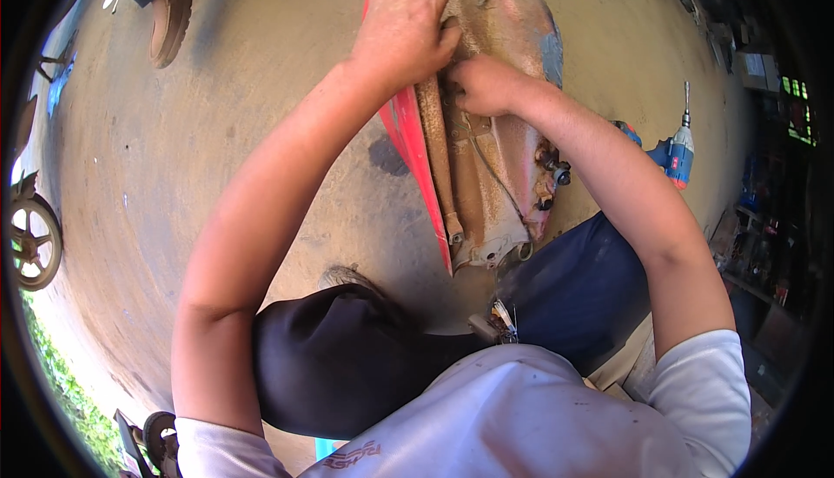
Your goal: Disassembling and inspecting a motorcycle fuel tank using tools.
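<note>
Panel: a long, hollow, red-edged shell (413, 143), dirty brown to pinkish inside, is in front of the person, over the tan concrete floor (617, 43), its hollow facing up and its narrow end toward the knees.
Hollow: along its left side runs a rusty brown, tube-like rail (440, 174); a thin dark cable (488, 165) crosses the trough lengthwise to the near end.
Right rim: a cluster of small dark fittings (549, 181) sits on the panel's edge.
Left hand: the left hand (404, 26), with a ring on one finger, lies over the red left edge, fingers bent; their tips are hidden, so I cannot say how firmly it grips.
Right hand: the right hand (488, 85) reaches into the hollow with fingers curled; whether they pinch something is hidden.
Power tool: a blue and grey cordless drill (680, 158) with a long metal bit stands just beyond the right forearm.
Near the knees: a small bunch of metal pieces (502, 317), too small to identify.
Shelving: dark racks (756, 291) on the right hold many small items, mostly indistinct; a pale carton (758, 69) is higher up, its contents hidden.
Left side: a spoked wheel (36, 243) with a dark tyre.
Upper left: another person's brown shoe (172, 26).
</note>
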`<act>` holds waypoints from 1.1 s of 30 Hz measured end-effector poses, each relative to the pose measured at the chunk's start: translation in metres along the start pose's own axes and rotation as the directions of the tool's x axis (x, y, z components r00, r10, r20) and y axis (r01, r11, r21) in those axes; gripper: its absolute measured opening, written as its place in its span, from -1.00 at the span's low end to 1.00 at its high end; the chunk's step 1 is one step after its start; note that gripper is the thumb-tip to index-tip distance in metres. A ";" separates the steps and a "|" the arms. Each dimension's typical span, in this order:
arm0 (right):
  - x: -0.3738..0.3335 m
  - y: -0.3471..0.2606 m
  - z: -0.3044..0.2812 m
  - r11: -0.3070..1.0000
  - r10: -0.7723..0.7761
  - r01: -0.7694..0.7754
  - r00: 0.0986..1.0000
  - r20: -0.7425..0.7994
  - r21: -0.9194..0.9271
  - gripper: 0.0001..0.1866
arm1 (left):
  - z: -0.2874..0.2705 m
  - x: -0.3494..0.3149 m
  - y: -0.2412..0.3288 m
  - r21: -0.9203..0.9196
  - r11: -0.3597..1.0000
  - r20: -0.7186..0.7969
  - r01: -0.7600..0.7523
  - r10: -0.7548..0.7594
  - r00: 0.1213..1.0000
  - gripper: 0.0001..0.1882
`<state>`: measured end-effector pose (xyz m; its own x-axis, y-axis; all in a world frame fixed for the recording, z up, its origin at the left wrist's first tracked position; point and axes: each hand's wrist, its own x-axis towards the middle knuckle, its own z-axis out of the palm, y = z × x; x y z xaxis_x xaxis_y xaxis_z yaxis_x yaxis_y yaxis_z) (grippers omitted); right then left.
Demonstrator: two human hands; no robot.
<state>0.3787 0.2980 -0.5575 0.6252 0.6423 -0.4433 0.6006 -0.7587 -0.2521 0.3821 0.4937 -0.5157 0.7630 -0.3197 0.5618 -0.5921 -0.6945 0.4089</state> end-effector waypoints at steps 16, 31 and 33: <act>-0.013 0.003 0.010 0.920 0.235 -0.206 0.971 -0.049 0.334 -0.68 | -0.007 -0.084 0.029 -0.114 0.823 0.352 0.557 -0.491 0.797 0.27; -0.021 0.012 0.038 0.647 0.493 -0.452 0.862 0.117 0.614 -0.61 | -0.018 -0.092 0.032 -0.033 0.880 0.531 0.474 -0.386 0.754 0.12; -0.019 0.009 0.030 0.558 0.470 -0.435 0.867 0.163 0.706 -0.64 | -0.018 -0.095 0.029 -0.042 0.886 0.514 0.462 -0.377 0.770 0.12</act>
<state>0.3570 0.2755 -0.5773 0.7433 0.1826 -0.6435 -0.2892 -0.7797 -0.5553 0.2880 0.5159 -0.5442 0.9445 -0.3156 -0.0912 -0.1831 -0.7362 0.6516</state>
